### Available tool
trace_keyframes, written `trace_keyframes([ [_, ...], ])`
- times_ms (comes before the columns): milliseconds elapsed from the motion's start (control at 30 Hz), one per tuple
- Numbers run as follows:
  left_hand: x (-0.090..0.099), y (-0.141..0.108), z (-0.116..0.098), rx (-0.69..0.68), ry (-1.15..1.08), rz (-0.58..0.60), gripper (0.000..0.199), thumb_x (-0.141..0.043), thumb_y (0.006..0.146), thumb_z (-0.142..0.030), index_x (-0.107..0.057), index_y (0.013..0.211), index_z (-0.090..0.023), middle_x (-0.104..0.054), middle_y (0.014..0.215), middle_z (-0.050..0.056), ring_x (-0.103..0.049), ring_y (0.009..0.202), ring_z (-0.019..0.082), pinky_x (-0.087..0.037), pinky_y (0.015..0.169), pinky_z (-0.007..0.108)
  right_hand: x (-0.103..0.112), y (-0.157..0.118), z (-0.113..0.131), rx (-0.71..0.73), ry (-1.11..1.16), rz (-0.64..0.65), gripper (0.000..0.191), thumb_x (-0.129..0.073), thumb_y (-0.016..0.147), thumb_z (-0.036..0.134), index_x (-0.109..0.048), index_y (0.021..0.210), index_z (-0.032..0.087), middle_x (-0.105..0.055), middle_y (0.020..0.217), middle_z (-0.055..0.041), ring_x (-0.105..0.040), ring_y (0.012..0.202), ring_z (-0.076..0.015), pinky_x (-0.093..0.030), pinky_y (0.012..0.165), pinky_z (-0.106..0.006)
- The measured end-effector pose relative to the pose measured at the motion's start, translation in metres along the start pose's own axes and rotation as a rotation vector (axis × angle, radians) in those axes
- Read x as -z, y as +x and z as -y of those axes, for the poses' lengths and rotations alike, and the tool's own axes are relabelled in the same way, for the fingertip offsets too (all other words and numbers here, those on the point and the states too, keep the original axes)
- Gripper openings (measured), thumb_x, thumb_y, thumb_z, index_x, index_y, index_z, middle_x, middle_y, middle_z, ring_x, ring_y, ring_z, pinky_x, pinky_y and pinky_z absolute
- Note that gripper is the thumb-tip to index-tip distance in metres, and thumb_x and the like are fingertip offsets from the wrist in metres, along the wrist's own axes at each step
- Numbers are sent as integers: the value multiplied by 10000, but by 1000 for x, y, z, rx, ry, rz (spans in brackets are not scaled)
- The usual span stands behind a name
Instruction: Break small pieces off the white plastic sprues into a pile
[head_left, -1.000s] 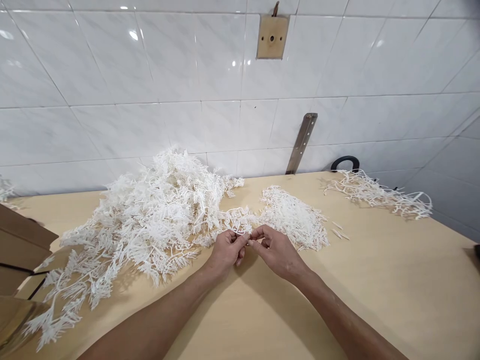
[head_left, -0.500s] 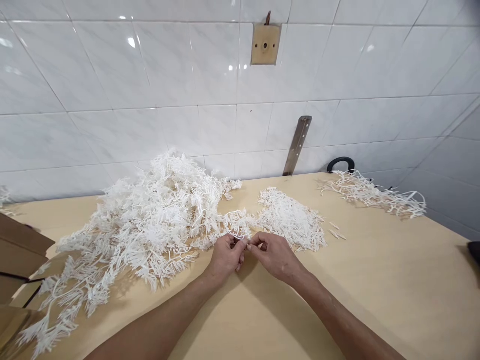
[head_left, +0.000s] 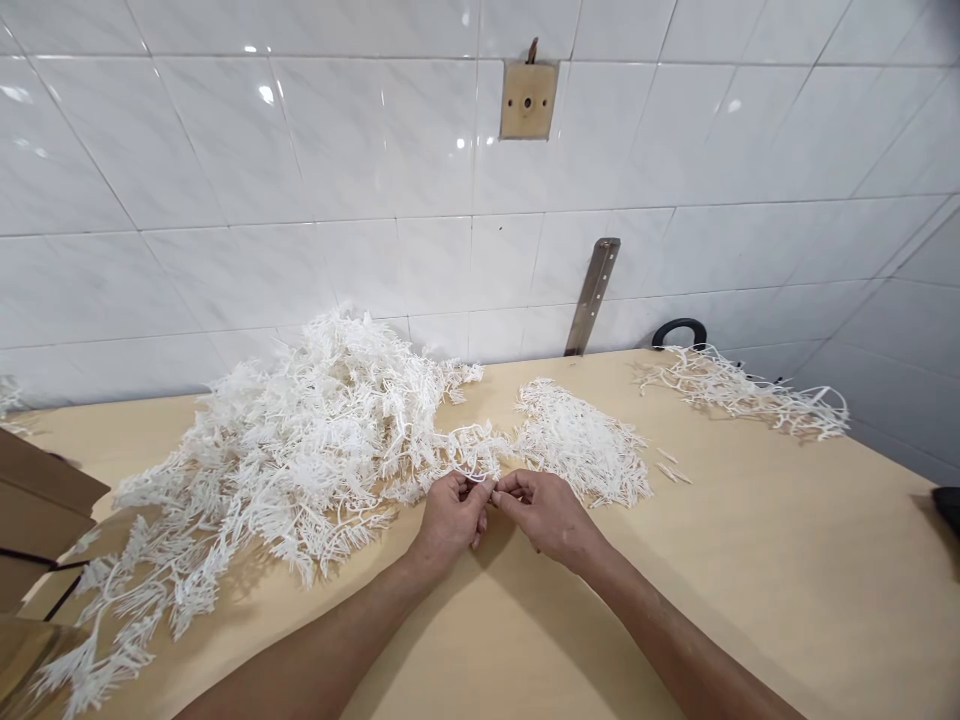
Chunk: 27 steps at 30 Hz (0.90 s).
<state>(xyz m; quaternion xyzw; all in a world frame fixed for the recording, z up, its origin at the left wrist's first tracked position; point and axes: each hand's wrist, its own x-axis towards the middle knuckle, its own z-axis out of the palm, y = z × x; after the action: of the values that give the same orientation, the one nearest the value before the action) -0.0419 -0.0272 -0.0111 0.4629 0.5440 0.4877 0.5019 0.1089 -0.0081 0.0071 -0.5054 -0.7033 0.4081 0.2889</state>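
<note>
My left hand pinches a white branched plastic piece whose curved stems show above its fingers. The fingertips of my right hand are pressed together and meet the left thumb at the same piece; what lies between them is too small to make out. A large tangled heap of white branched pieces spreads to the left of my hands. Just behind my right hand lies a smaller pile of short white bits, with a few loose bits to its right.
Bare white stems lie at the table's back right, beside a black ring-shaped handle. A metal strip leans at the tiled wall. Brown cardboard stands at the left edge; a dark object is at the right edge.
The view has tilted up slightly. My hands keep nearly the same place and pinch, with no clear change in the piles.
</note>
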Motion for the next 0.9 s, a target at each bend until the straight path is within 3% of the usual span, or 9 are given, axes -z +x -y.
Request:
trace_keyframes([
  [167,-1,1,5,-73,91,-63,339,-629,777,-491,-526,670,-186,-467,404,-64,-382,297,75,-282,336,199,-3,0,0,24,-78,-65,190,-563,809,330,-693,731,215,-695,702,0,-602,636,-161,-412,547,-252],
  [300,0,-1,4,-83,137,-90,319,-626,784,-459,-527,648,-187,-478,410,-54,-407,316,84,-300,351,203,-3,-1,2,20,-67,-63,160,-557,797,319,-659,737,211,-685,711,-3,-601,637,-165,-426,558,-260],
  [633,7,5,1,23,132,42,337,-633,785,-472,-484,653,-200,-472,429,-65,-401,314,83,-296,346,214,1,-4,6,52,-137,1,134,-521,800,279,-592,712,207,-651,676,6,-573,604,-148,-406,549,-253],
  [800,6,3,5,-117,197,25,314,-575,825,-445,-473,660,-199,-473,468,-55,-422,415,92,-322,434,223,-1,-4,5,56,-211,-24,114,-519,786,240,-595,710,204,-664,701,3,-587,632,-150,-426,595,-261],
  [900,4,1,7,-171,231,-18,291,-566,829,-427,-477,675,-196,-482,511,-48,-430,480,103,-337,486,234,-4,-3,4,-7,-154,-12,93,-519,776,236,-571,707,201,-643,680,12,-558,511,-120,-417,512,-242],
])
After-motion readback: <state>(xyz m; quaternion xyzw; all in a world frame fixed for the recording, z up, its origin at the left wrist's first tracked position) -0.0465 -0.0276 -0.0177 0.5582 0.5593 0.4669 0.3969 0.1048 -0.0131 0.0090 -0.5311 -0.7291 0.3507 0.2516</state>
